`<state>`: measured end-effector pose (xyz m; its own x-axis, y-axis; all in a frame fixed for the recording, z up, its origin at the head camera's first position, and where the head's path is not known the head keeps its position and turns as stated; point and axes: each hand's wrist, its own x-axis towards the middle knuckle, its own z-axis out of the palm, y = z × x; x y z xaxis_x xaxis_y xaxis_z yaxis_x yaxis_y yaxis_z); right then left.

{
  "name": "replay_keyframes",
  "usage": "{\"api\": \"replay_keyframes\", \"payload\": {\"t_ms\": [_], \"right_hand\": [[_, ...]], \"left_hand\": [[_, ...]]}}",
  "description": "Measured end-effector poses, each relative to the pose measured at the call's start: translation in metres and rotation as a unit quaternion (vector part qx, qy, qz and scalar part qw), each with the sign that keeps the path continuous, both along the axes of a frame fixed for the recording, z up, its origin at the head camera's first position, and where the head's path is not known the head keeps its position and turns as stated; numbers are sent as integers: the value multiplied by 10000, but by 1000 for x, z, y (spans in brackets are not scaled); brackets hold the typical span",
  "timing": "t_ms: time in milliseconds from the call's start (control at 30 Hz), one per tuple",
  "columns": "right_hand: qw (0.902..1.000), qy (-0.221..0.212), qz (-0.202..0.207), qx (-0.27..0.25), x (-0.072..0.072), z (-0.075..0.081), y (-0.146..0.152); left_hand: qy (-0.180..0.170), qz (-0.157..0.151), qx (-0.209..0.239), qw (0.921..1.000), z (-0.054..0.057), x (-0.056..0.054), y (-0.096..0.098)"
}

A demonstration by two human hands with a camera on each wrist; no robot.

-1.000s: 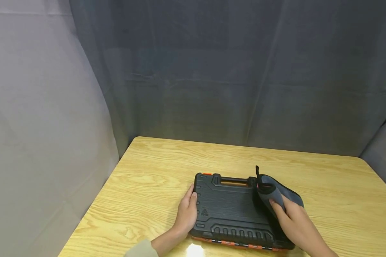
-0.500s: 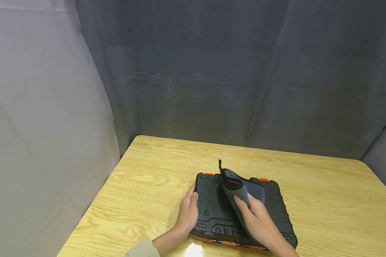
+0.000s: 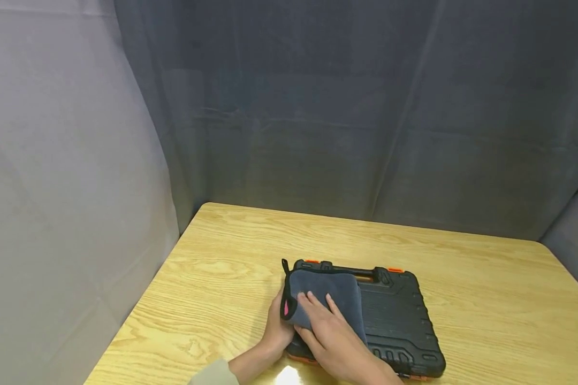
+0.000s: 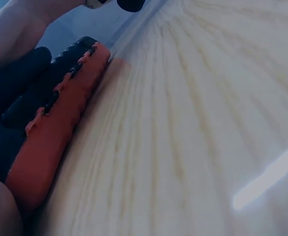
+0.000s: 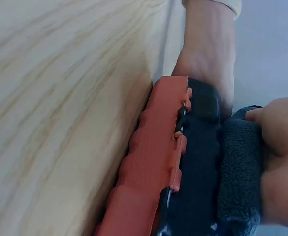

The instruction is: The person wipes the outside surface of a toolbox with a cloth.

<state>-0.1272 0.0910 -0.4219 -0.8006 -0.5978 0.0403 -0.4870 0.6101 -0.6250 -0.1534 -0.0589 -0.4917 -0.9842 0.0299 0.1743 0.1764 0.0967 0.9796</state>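
A black plastic tool case (image 3: 400, 315) with orange trim lies flat on the table, its handle side away from me. My left hand (image 3: 275, 327) holds the case's left edge; its thumb is hidden under the cloth. A folded dark grey cleaning cloth (image 3: 334, 286) with black edging, a hanging loop and a bit of pink showing covers the left part of the lid. My right hand (image 3: 334, 339) lies on the cloth with fingers extended, pressing it against the lid. In the right wrist view the thick cloth (image 5: 240, 172) sits between that hand and the case.
The wood-grain table (image 3: 221, 251) extends around the case on the left, back and right. A dark grey curtain (image 3: 289, 117) hangs behind it, and a pale cloth wall (image 3: 67, 187) stands to the left. A light reflection shows near the front edge.
My right hand has slid leftward across the lid with the cloth, from the right end to the left end. Its fingers went from gripping the folded cloth to lying flat on it.
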Motion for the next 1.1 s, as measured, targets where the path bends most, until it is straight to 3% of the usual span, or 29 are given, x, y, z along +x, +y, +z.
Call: {"api": "replay_keyframes", "payload": {"t_ms": [100,267,567,867,1100], "right_hand": [[9988,281,-42,398,1,-1,0],[9969,378,-61,681,3,-1,5],[9947,517,-400,788,7,-3,26],[9880,211,-1217,922,10,-6,55],[9846,207,-1488,895,11,-11,86]], "left_hand": [[58,-42,139,9999,1,0,0],[8,-35,-6,10000,1,-1,0],[-900,178,101,9957,1,-1,3],[-873,232,32,9959,6,0,3],[-930,69,49,9956,3,-3,3]]}}
